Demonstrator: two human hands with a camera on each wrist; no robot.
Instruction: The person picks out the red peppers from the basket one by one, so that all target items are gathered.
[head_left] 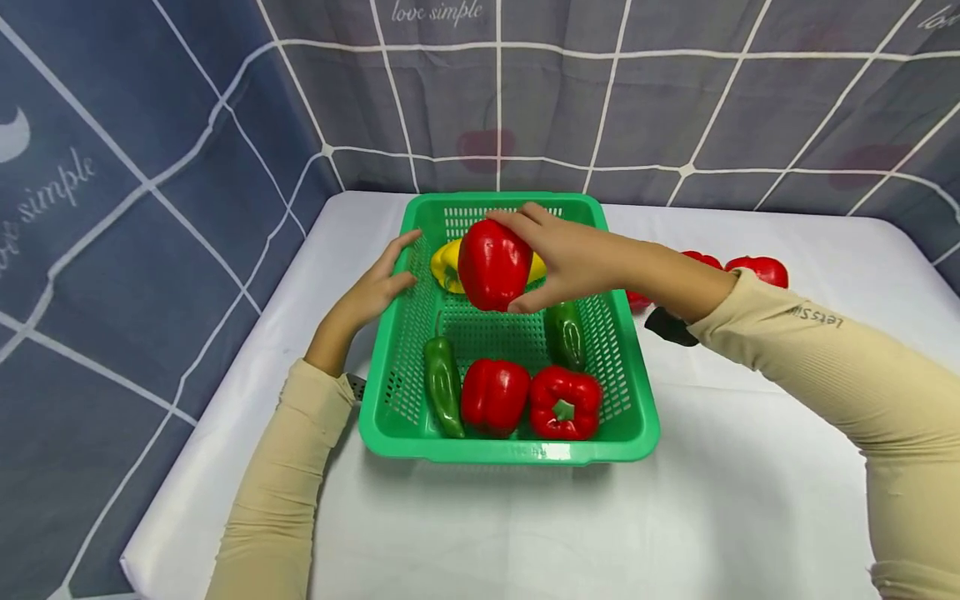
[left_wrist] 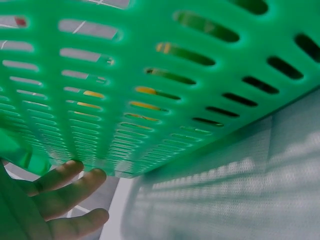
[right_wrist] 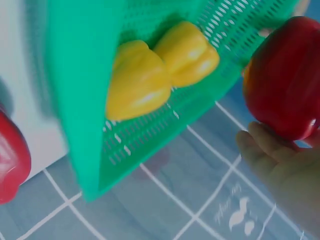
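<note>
In the head view my right hand (head_left: pixel 577 254) holds a red bell pepper (head_left: pixel 491 268) above the far half of a green plastic basket (head_left: pixel 510 452). My left hand (head_left: pixel 371 287) grips the basket's left rim; in the left wrist view several fingers (left_wrist: pixel 75 197) lie outside the perforated wall. Below the held pepper are two yellow bell peppers (right_wrist: pixel 137 85), plain in the right wrist view and partly hidden in the head view. Nearer in the basket lie a long green pepper (head_left: pixel 442 383), a second green pepper (head_left: pixel 567 337) and two red bell peppers (head_left: pixel 495 396).
Beyond the basket's right side, several red bell peppers (head_left: pixel 761 268) lie on the white table (head_left: pixel 735 467), partly covered by my right forearm. A grey-blue gridded cloth (head_left: pixel 555 100) hangs behind the table and along its left.
</note>
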